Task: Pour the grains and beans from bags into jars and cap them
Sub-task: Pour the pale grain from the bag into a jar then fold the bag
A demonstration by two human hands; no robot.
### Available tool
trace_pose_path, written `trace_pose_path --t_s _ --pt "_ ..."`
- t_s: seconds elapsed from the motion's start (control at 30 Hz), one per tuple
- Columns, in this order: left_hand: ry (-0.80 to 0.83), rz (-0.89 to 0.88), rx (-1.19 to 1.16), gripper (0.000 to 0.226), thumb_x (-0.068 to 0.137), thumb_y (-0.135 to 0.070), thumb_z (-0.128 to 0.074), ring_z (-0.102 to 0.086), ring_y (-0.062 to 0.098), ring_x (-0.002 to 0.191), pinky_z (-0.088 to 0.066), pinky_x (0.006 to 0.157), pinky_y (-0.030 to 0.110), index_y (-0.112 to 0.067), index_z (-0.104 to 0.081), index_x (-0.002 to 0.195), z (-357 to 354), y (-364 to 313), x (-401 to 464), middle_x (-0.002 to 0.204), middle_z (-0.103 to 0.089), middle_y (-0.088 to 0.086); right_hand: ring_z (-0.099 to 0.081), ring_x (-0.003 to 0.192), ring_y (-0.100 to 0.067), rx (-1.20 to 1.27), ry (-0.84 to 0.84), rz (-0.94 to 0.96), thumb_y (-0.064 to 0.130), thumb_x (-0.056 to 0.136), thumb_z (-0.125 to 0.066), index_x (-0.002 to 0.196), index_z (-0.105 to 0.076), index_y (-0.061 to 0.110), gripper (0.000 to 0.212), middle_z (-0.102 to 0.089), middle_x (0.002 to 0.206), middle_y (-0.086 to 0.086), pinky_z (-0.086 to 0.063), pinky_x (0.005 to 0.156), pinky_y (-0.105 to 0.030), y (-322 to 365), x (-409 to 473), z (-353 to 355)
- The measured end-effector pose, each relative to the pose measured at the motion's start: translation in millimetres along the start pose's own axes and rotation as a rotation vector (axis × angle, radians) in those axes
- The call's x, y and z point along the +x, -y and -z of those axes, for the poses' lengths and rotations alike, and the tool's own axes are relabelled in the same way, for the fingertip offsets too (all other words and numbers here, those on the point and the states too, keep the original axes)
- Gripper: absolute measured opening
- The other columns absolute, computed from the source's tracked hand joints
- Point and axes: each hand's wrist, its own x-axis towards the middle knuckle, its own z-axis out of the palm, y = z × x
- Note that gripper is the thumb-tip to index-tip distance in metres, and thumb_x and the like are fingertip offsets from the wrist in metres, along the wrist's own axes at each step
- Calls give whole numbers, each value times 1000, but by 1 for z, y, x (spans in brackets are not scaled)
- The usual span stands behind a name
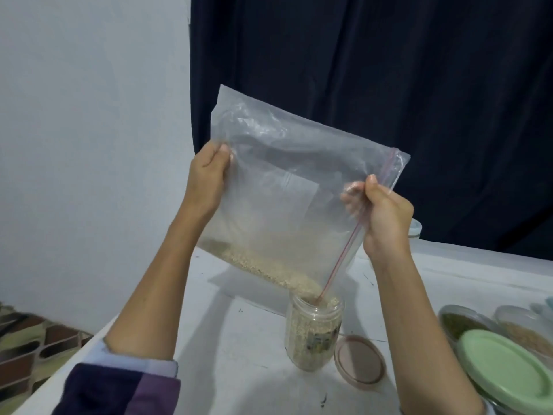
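A white table (239,339) fills the lower frame, with a pale wall (89,115) at upper left and a dark curtain (374,70) at upper right. At centre, the left hand (206,178) and right hand (386,217) pinch a clear zip bag (284,190), tilted so that its grain (269,271) spills into the open jar (312,333) below. A brownish lid (359,359) lies beside the jar; a green lid (505,366) sits at lower right.

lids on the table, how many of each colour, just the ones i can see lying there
Pinkish-brown lid, lying loose beside the open jar: 1
Green lid, at the right edge of the table: 1
Total: 2
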Motion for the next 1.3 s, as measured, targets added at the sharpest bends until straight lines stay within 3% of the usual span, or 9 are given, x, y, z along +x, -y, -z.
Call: trace_pose_path --t_s 0.2,0.33,0.77,1.3 --pt "1 -101 98 45 101 -34 -39 -30 0 46 -26 46 11 -21 -28 59 -6 -8 7 59 -30 -7 -65 57 -12 -18 -29 -14 17 97 -56 73 -65 7 28 -68 65 -1 -53 57 -22 1 1 1" --pt "-34 -159 183 48 101 -30 -41 -27 1 43 -23 44 12 -20 -25 57 -3 -8 11 55 -26 -5 -65 58 -12 -38 -42 15 17 97 -55 71 -66 8 30 -68 62 1 -53 61 -24 2 2 0" --pt "-130 -192 106 50 101 -23 -42 -27 2 42 -23 45 11 -20 -24 55 -1 0 10 52 -25 -5 -64 55 -8 -85 -5 21 17 97 -55 76 -66 5 26 -67 71 -6 -52 58 -18 6 4 -10" --pt "-166 -214 91 51 100 -22 -45 -26 1 42 -21 45 10 -22 -23 54 13 2 16 39 -28 -16 -67 58 -11 -89 41 38 18 97 -56 75 -68 7 27 -70 65 0 -53 60 -20 9 1 -17"
